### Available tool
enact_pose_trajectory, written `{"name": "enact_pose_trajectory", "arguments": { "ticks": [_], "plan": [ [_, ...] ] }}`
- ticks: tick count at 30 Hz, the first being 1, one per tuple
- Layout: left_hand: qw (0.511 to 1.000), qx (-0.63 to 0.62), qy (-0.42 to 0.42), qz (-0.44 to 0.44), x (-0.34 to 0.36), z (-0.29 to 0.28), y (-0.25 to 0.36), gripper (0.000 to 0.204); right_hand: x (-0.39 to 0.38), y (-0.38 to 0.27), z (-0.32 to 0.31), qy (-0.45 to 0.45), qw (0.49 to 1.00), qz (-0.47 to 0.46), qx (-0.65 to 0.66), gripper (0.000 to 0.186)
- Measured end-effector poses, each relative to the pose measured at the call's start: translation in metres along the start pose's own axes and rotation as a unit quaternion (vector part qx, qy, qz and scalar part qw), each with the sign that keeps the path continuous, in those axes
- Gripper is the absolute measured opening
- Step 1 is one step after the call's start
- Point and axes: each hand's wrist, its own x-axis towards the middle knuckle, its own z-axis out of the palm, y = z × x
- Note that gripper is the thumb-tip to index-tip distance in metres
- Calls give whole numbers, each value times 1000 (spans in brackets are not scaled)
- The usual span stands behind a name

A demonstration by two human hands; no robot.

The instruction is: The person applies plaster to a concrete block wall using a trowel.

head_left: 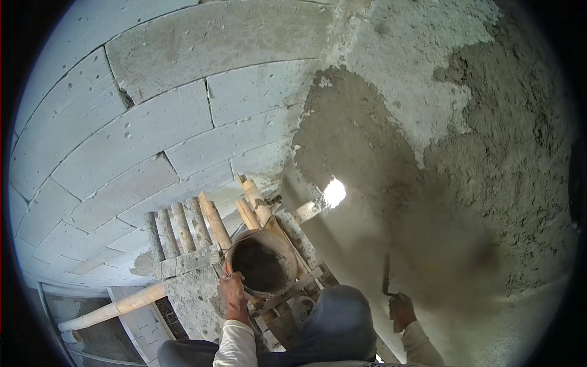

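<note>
My left hand [233, 291] is closed on the near left rim of a round bucket [290, 252]. Dark grey mortar [260, 269] lies inside it, and the bucket stands on rough wooden boards and poles. To the right, my right hand [402, 311] wraps round the handle of a trowel [386, 273], whose thin dark blade shows almost edge-on. The blade is close to the plastered wall [440, 244]; I cannot tell whether it touches. Darker, damp-looking plaster [348, 122] covers part of that wall beside a lighter, rough patch [422, 79].
A wall of pale blocks [171, 122] rises ahead and to the left. Bamboo poles [214, 220] and round sticks [174, 229] jut from the mortar-stained board [195, 300]. My knee [339, 324] is between my hands. A bright spot of light [334, 192] shows near the corner.
</note>
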Motion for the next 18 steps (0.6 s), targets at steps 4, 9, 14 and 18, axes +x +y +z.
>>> {"name": "enact_pose_trajectory", "arguments": {
  "ticks": [4, 9, 14, 18],
  "plan": [
    [891, 353, -66, 278, -5, -11, 3, 34, 5, -38, 55, -13, 947, -219, -233, 21],
    [999, -22, 34, -17, -22, 0, 46, 48, 41, -152, 129, -81, 796, -452, -394, 31],
    [985, -137, -12, 100, -48, 16, 119, 61, 59, -252, 239, -69, 575, -606, -545, 37],
    [981, -171, -40, 83, -58, 6, 173, 65, 34, -296, 281, -115, 484, -621, -606, 41]
  ]
}}
